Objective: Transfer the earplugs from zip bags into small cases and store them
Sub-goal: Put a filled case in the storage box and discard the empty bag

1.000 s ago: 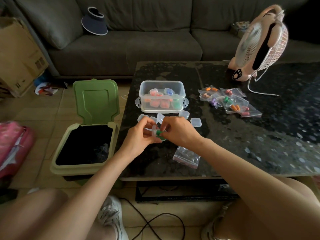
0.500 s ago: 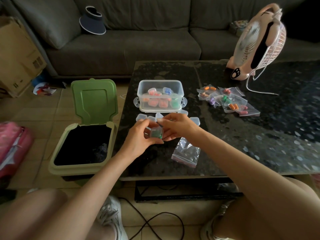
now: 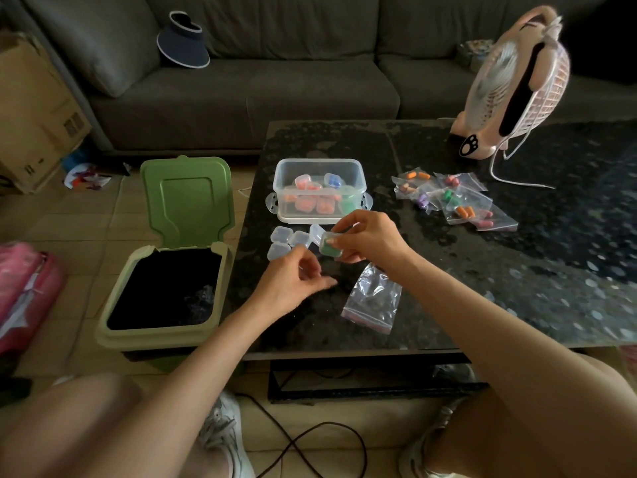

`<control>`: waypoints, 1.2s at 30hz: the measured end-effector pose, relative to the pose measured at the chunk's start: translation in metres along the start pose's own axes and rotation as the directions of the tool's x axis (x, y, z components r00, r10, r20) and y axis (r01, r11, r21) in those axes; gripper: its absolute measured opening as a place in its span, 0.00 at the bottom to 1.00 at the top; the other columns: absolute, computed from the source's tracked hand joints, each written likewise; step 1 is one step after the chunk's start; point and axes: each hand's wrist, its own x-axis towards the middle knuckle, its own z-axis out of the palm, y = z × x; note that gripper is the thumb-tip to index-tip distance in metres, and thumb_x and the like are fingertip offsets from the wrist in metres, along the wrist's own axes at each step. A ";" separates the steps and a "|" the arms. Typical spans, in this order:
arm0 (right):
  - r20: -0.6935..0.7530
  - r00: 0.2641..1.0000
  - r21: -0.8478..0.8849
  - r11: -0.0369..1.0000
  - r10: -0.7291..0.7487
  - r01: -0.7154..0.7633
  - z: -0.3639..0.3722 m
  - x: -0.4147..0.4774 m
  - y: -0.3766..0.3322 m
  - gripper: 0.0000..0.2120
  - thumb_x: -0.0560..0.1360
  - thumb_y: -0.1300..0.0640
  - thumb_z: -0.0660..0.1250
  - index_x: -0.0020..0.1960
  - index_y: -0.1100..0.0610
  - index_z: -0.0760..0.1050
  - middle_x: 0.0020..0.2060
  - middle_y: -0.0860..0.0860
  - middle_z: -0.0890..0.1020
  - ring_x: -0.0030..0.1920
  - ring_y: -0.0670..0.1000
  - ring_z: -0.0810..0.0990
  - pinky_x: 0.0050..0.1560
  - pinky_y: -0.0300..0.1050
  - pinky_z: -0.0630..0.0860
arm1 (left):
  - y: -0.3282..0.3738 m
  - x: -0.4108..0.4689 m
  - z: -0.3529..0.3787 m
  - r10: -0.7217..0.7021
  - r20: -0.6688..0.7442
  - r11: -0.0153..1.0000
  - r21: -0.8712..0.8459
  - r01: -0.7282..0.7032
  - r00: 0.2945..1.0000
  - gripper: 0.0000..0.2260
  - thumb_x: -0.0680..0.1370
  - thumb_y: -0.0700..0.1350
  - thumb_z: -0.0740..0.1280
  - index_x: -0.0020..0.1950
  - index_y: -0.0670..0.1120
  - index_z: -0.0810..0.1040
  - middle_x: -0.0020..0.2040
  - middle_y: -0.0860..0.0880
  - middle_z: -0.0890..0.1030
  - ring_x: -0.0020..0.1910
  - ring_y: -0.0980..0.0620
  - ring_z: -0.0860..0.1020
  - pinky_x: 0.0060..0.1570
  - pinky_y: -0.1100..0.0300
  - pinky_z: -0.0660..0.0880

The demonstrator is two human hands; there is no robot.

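Note:
My right hand (image 3: 368, 238) pinches a small clear case (image 3: 330, 247) with green earplugs inside, held just above the dark table (image 3: 482, 288). My left hand (image 3: 293, 284) hovers below and left of the case with loosely curled fingers, holding nothing. Several empty clear cases (image 3: 287, 240) lie on the table to the left of the held case. Behind them stands a clear storage box (image 3: 319, 167) holding several filled cases. An empty zip bag (image 3: 374, 300) lies in front of my right hand. A pile of zip bags with coloured earplugs (image 3: 455, 201) lies further right.
A green bin (image 3: 165, 291) with its lid up stands on the floor left of the table. A pink fan (image 3: 513, 88) and its white cord sit at the table's back right. A grey sofa, a cardboard box and a pink bag surround the area; a black cable lies by my feet.
My left hand has let go of the case and dropped back towards me. My right hand now holds the case alone and has lifted it slightly toward the storage box.

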 end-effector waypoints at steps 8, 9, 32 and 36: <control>-0.024 0.993 0.331 0.938 0.116 -0.102 -0.005 0.015 -0.010 0.06 0.75 0.64 0.67 0.51 0.64 0.73 0.39 0.60 0.82 0.30 0.52 0.83 0.31 0.42 0.81 | 0.013 -0.001 0.022 0.130 0.498 0.893 0.318 -0.320 0.857 0.22 0.66 0.53 0.77 0.56 0.54 0.72 0.57 0.54 0.64 0.56 0.58 0.64 0.56 0.64 0.65; -0.056 0.993 0.406 0.911 0.108 -0.077 -0.004 0.019 -0.015 0.06 0.76 0.64 0.66 0.50 0.64 0.71 0.40 0.60 0.81 0.30 0.52 0.83 0.31 0.42 0.81 | 0.011 -0.001 0.024 0.159 0.477 0.877 0.334 -0.346 0.864 0.20 0.67 0.52 0.76 0.55 0.54 0.73 0.57 0.54 0.64 0.55 0.59 0.64 0.55 0.64 0.64; -0.071 0.997 0.211 0.978 0.019 -0.003 -0.019 0.035 -0.014 0.05 0.76 0.60 0.66 0.52 0.58 0.77 0.51 0.58 0.82 0.45 0.56 0.84 0.44 0.46 0.82 | -0.022 -0.009 -0.077 0.108 -0.379 0.994 0.033 -0.103 0.919 0.04 0.76 0.36 0.65 0.48 0.44 0.77 0.39 0.52 0.80 0.34 0.59 0.79 0.34 0.71 0.75; -0.041 0.999 0.139 0.990 0.005 0.001 -0.017 0.031 -0.010 0.07 0.76 0.60 0.67 0.53 0.60 0.77 0.51 0.58 0.82 0.44 0.55 0.83 0.40 0.41 0.82 | -0.060 -0.012 -0.111 -0.126 -0.560 0.992 -0.075 0.102 0.819 0.07 0.77 0.36 0.64 0.51 0.46 0.78 0.43 0.50 0.80 0.36 0.57 0.78 0.34 0.74 0.75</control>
